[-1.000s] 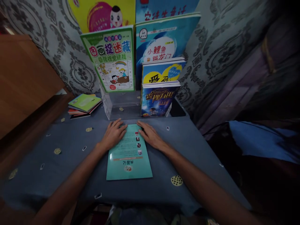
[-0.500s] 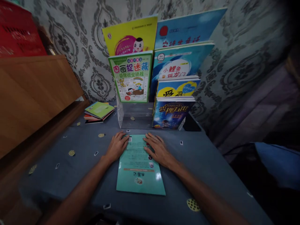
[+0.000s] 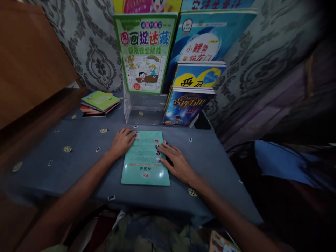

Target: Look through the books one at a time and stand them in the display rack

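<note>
Both hands, left hand (image 3: 123,141) and right hand (image 3: 176,161), spread flat, pinning teal booklet (image 3: 145,159) steady on table (image 3: 78,164).

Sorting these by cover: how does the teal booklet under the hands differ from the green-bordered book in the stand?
The teal booklet lies flat on the table; the green-bordered book stands upright. The teal booklet is plain with small print; the green-bordered book has large colourful characters and a cartoon. Both are thin softcovers.

Left hand (image 3: 121,141) and right hand (image 3: 177,163) flat, fingers spread
</note>
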The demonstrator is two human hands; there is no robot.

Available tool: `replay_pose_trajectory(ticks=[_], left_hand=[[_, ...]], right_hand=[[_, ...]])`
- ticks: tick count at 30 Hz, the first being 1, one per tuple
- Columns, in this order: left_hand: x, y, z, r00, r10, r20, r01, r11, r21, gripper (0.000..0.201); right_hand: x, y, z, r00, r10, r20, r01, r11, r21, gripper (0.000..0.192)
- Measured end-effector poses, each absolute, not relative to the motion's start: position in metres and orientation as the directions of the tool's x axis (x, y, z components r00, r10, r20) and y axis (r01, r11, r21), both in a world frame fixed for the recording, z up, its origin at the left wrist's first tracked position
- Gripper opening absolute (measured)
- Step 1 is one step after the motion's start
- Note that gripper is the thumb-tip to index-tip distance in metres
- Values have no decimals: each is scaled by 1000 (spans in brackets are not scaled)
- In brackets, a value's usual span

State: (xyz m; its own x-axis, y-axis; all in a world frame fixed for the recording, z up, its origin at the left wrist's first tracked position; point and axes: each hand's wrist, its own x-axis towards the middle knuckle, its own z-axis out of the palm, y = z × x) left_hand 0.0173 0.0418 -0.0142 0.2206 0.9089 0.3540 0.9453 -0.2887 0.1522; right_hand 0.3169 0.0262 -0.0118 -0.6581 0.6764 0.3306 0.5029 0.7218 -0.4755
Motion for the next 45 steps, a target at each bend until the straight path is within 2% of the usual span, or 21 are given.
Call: replay_pose_trajectory(ticks=[9,16,21,25,31,35,40,43,45], left_hand=[[17,40,-12,223,906,361,936,-302,179,39],[18,38,-8,191,911,366,954,-260,149,37],[16,52,-9,285,872,398,897,-389,210,35],[21,78,-5,418,833,363,823,-516,238,35],[59,108,8,655,715,244,677,-699,230,36],[89,104,17,683,709,173,684,-705,189,34],[110,76,29,690,713,123,706,-701,101,43],[115,51,38,682,728,74,724,-686,76,52],[118,35,42,662,748,48,746,-664,54,53]], right_hand=[[334,-15,-6,-692,646,322,456,737,-499,39],[338,-36,-4,-703,647,295,480,738,-475,39],[332,-60,2,-680,667,304,505,727,-466,40],[314,-78,13,-703,664,254,551,735,-395,40],[274,-82,27,-807,557,198,477,812,-337,43],[250,-72,23,-837,493,239,415,855,-311,51],[246,-56,17,-876,402,264,274,868,-413,53],[270,-41,23,-902,343,261,117,778,-617,39],[294,-24,29,-917,330,226,19,601,-799,30]])
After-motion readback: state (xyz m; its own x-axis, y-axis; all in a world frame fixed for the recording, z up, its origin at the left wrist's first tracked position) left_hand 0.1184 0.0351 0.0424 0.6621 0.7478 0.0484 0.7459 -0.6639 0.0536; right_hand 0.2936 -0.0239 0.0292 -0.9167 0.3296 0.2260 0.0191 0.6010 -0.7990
